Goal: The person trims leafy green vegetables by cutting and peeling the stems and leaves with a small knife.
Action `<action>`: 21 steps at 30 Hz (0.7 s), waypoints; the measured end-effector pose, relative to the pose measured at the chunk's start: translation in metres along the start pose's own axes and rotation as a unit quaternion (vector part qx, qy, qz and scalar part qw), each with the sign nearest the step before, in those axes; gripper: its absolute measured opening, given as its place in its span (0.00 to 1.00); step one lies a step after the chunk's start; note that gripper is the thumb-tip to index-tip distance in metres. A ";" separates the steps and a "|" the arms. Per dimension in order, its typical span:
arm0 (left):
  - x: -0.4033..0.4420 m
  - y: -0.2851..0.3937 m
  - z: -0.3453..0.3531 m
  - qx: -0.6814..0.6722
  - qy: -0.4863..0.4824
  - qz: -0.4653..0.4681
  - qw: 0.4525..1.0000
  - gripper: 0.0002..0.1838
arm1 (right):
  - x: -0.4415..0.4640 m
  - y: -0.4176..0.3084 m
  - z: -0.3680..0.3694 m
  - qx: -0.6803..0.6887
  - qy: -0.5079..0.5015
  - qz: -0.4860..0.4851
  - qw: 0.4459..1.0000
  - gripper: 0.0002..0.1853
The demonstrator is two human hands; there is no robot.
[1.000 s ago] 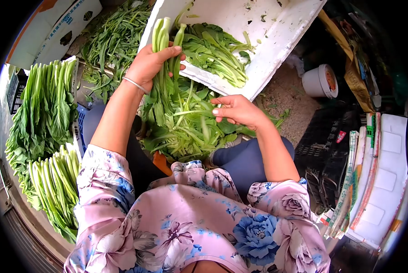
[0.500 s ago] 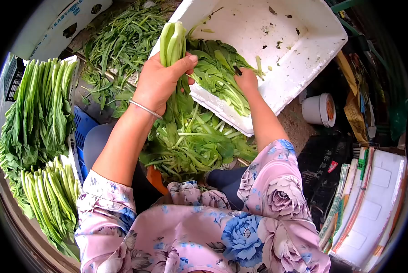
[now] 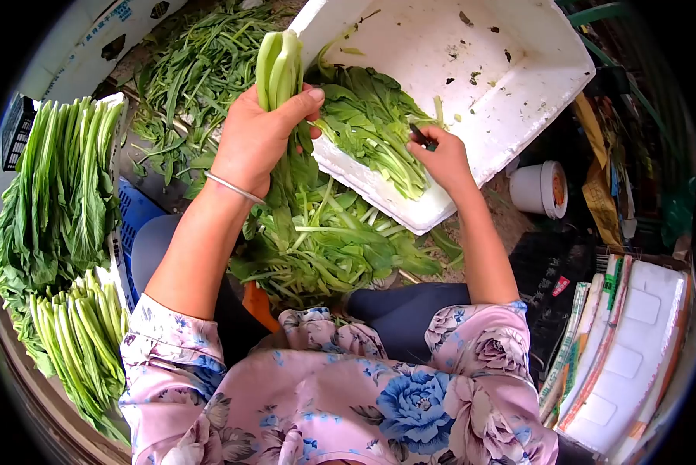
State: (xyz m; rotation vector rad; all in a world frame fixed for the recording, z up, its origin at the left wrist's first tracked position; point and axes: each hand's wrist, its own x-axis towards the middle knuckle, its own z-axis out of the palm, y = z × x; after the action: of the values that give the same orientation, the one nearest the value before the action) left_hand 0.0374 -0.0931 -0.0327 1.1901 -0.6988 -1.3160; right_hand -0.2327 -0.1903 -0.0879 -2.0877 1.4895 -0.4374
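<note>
My left hand (image 3: pixel 259 132) is closed round a bunch of leafy greens (image 3: pixel 279 70), pale cut stems pointing up and leaves hanging below the fist. My right hand (image 3: pixel 443 159) pinches a small dark tool (image 3: pixel 419 136) that looks like a short knife; most of it is hidden by the fingers. Beside that hand, more leafy greens (image 3: pixel 375 124) lie in the near left part of a white foam box (image 3: pixel 511 93). Under my left forearm and in front of my knees is a heap of loose leaves and stems (image 3: pixel 340 240).
At the left, neat rows of greens (image 3: pixel 61 178) lie near a blue crate (image 3: pixel 140 213). Trimmed leaves (image 3: pixel 208 70) cover the floor at the back left. A white bucket (image 3: pixel 539 189) stands at the right, with a white foam piece (image 3: pixel 631 349) nearer me.
My left hand has shifted slightly left with the bunch. My right hand has moved right and turned, showing more of the dark tool, and its elbow has swung outward.
</note>
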 end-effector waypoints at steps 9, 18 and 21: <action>-0.002 -0.006 0.005 0.025 -0.003 -0.007 1.000 0.13 | 0.032 0.046 0.021 0.091 0.021 0.164 0.982 0.12; 0.003 -0.004 0.007 0.017 -0.013 0.005 1.000 0.11 | 0.059 0.124 0.072 -0.143 -0.070 0.300 0.941 0.15; 0.005 -0.005 0.009 0.026 -0.017 0.009 0.999 0.10 | 0.060 0.132 0.065 -0.043 -0.089 0.376 0.921 0.17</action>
State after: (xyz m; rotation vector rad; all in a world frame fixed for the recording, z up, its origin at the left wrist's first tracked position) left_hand 0.0284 -0.0990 -0.0356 1.2028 -0.7701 -1.3121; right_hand -0.2784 -0.2644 -0.2213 -1.3934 2.0544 0.1162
